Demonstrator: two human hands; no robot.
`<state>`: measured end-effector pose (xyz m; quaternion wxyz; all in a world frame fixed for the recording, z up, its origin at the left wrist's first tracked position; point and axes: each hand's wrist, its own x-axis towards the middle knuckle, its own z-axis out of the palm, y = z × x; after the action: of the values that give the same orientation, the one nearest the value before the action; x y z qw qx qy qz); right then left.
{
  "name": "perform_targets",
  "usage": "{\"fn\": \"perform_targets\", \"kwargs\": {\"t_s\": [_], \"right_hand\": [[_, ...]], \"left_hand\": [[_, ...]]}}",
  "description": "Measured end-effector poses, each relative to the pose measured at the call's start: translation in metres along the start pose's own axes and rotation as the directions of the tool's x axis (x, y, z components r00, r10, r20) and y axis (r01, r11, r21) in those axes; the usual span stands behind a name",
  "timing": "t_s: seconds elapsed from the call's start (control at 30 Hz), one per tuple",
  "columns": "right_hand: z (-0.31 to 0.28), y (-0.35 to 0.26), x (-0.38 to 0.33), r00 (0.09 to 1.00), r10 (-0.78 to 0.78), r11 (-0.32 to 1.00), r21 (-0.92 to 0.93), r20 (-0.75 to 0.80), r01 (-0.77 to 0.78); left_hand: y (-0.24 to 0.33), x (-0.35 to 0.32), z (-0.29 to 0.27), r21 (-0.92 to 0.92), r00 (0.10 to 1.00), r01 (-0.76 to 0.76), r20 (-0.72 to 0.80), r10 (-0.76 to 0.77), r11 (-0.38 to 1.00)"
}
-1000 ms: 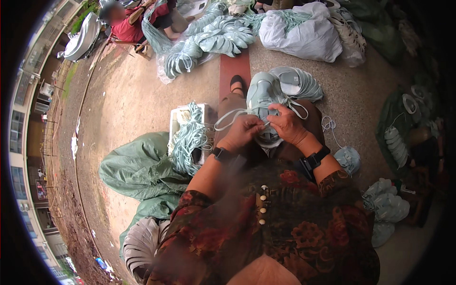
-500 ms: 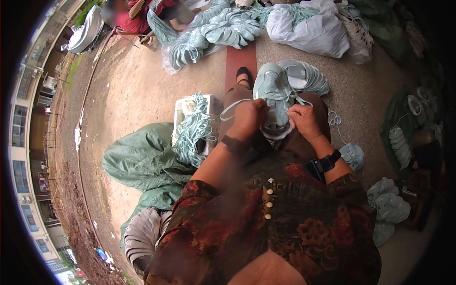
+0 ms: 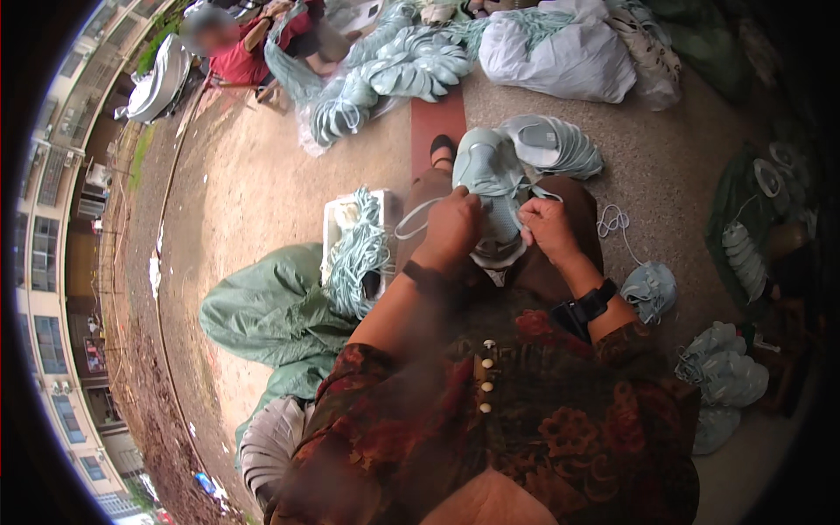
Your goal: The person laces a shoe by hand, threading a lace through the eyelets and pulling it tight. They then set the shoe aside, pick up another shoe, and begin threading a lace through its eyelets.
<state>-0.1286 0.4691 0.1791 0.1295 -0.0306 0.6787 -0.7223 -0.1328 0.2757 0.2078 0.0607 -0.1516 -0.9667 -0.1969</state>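
Observation:
A pale blue shoe upper point(image 3: 479, 166) lies across my lap, its toe pointing away from me and its inner opening toward my body. My left hand point(image 3: 454, 226) is closed at the left side of its lacing, with a pale shoelace point(image 3: 408, 219) looping out to the left. On the other side my right hand point(image 3: 548, 227) pinches the lace by the right eyelet edge. The fingertips of my left hand are partly hidden behind its back. Just beyond the right knee sits a stack of similar shoe uppers point(image 3: 560, 145).
Left of my legs stands a white box point(image 3: 331, 214) heaped with loose laces point(image 3: 357, 254), beside a green sack point(image 3: 262, 302). More uppers point(image 3: 420, 66) and a white bag point(image 3: 560, 61) lie ahead. A small bundle point(image 3: 649, 290) rests at right. Another person point(image 3: 241, 57) sits far left.
The view has shifted slightly. Both hands stay at the lacing; the upper has tilted a little to the left, and my right hand has turned slightly with its fingers pinched.

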Motion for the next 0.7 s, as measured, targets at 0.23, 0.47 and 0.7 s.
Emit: {"fn": "perform_targets", "kwargs": {"t_s": [0.23,0.47,0.7], "right_hand": [[-0.004,0.0,0.0,1.0,0.012,0.994,0.106,-0.02,-0.01],[-0.008,-0.003,-0.002,0.997,0.07,0.991,0.111,0.024,-0.072],[-0.006,-0.004,-0.001,0.997,0.076,0.995,0.07,-0.003,-0.076]], "left_hand": [[-0.022,0.004,0.024,-0.454,0.987,-0.093,-0.157,0.023,0.886],[-0.022,0.0,0.013,-0.399,0.993,-0.061,-0.119,0.014,0.915],[-0.019,0.002,0.032,-0.135,0.992,-0.034,-0.128,0.017,0.99]]}}
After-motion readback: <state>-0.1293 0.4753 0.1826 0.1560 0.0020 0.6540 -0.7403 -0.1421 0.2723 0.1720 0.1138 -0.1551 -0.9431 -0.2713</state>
